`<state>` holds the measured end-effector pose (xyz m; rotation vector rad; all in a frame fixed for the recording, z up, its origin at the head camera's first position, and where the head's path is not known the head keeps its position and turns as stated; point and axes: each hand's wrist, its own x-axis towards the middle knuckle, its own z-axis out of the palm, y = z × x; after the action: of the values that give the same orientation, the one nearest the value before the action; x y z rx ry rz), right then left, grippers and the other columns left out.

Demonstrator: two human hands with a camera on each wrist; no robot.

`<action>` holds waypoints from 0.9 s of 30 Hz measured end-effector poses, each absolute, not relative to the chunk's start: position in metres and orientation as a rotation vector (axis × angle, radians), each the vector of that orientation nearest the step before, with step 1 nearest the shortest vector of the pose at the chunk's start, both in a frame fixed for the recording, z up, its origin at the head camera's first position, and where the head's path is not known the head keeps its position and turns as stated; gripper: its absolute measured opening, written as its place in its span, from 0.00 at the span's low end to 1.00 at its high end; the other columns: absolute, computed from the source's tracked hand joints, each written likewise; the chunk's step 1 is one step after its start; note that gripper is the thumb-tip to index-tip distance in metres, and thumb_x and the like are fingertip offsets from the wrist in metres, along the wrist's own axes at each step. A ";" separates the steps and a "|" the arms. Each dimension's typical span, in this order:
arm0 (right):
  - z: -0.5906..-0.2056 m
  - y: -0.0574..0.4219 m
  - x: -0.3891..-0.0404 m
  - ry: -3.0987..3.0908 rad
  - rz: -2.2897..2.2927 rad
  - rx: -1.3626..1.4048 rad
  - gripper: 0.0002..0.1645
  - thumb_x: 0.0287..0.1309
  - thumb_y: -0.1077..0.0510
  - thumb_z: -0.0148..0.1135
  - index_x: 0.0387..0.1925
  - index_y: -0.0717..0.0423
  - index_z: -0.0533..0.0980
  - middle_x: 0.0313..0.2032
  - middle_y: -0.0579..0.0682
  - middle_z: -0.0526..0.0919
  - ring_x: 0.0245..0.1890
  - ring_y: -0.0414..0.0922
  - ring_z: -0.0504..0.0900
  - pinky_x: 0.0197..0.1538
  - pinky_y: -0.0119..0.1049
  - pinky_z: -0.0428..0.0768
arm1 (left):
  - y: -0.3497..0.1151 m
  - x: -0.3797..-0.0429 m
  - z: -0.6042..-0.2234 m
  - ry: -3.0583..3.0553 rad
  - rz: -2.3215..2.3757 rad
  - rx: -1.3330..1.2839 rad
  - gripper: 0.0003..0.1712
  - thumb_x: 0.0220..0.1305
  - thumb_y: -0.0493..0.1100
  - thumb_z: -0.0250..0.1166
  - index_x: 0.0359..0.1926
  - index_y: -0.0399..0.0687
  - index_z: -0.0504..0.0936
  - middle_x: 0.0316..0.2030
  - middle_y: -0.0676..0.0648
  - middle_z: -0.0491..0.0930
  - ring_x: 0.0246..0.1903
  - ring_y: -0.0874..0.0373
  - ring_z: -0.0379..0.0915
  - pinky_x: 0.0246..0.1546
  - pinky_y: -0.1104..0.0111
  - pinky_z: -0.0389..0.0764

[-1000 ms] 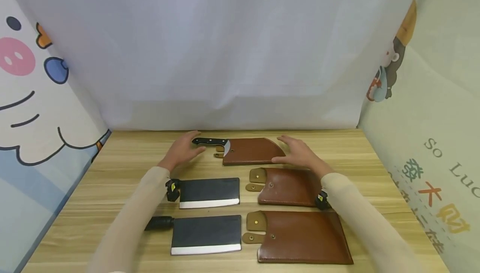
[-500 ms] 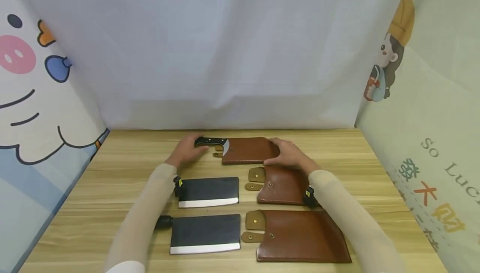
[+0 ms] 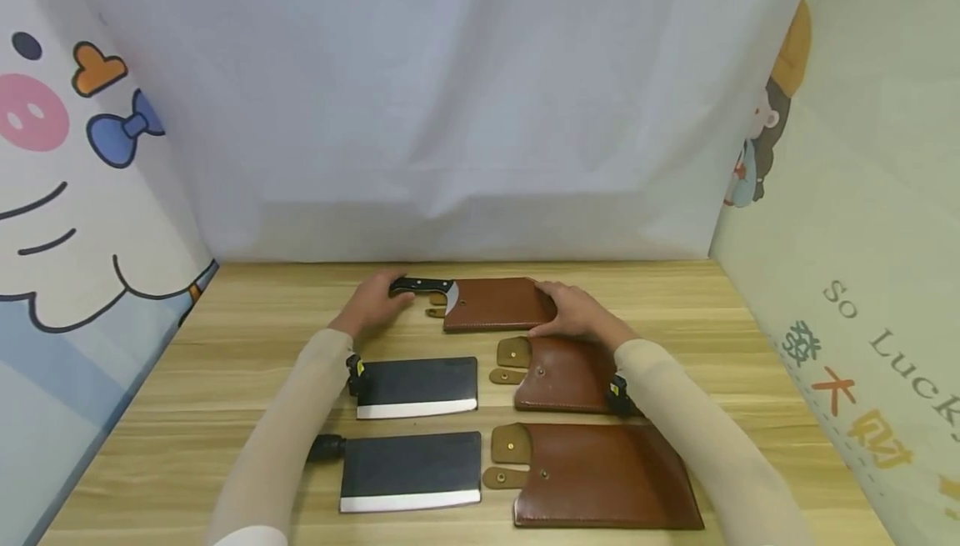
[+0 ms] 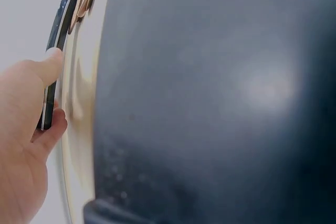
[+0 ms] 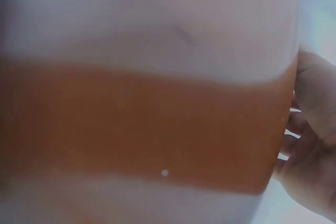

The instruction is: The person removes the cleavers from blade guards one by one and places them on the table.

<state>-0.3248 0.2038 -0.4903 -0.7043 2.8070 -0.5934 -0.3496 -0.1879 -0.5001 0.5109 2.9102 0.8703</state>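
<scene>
A cleaver with a black riveted handle [image 3: 422,284] lies at the back of the table, its blade in a brown leather sheath [image 3: 498,304]. My left hand [image 3: 371,304] holds the handle's end, thumb on the near side and fingers on the far side. In the left wrist view the handle [image 4: 56,30] passes between thumb and fingers. At the sheath's rounded right end, my right hand [image 3: 576,311] grips with thumb at the near corner and fingers at the far edge. Part of that end is hidden by the hand.
Two bare dark cleaver blades, one middle [image 3: 420,381] and one nearer [image 3: 412,464], lie left of centre. Beside them lie two brown sheaths, a middle one [image 3: 558,367] and a nearer one [image 3: 600,473], with unfastened straps. White cloth [image 3: 457,112] hangs behind the table.
Both hands have closed in on the sheathed cleaver from its two ends, the right hand moving left onto the sheath. Over the last half second they have stayed there.
</scene>
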 end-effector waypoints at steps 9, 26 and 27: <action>-0.491 0.204 -0.324 2.810 -0.592 -0.670 0.61 0.55 0.37 0.75 0.77 0.63 0.58 0.72 0.64 0.68 0.71 0.63 0.68 0.71 0.56 0.68 | -0.190 -0.350 -0.502 2.946 0.824 0.563 0.32 0.74 0.44 0.64 0.71 0.30 0.69 0.68 0.29 0.70 0.68 0.32 0.65 0.68 0.42 0.66; -0.476 0.210 -0.316 2.837 -0.642 -0.703 0.60 0.54 0.37 0.76 0.76 0.66 0.60 0.71 0.66 0.69 0.69 0.63 0.70 0.69 0.57 0.70 | -0.189 -0.342 -0.490 2.933 0.861 0.534 0.32 0.75 0.48 0.62 0.72 0.35 0.69 0.67 0.30 0.70 0.66 0.33 0.67 0.66 0.41 0.69; -0.475 0.210 -0.315 2.845 -0.636 -0.706 0.60 0.54 0.37 0.76 0.76 0.66 0.60 0.70 0.66 0.69 0.69 0.62 0.70 0.69 0.56 0.71 | -0.189 -0.341 -0.488 2.936 0.861 0.536 0.32 0.75 0.48 0.62 0.72 0.35 0.69 0.67 0.30 0.70 0.66 0.33 0.68 0.65 0.41 0.70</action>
<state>-0.3153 0.2103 -0.4751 -0.7058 2.8446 -0.6361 -0.3412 -0.1886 -0.4882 0.5364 2.9365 0.8606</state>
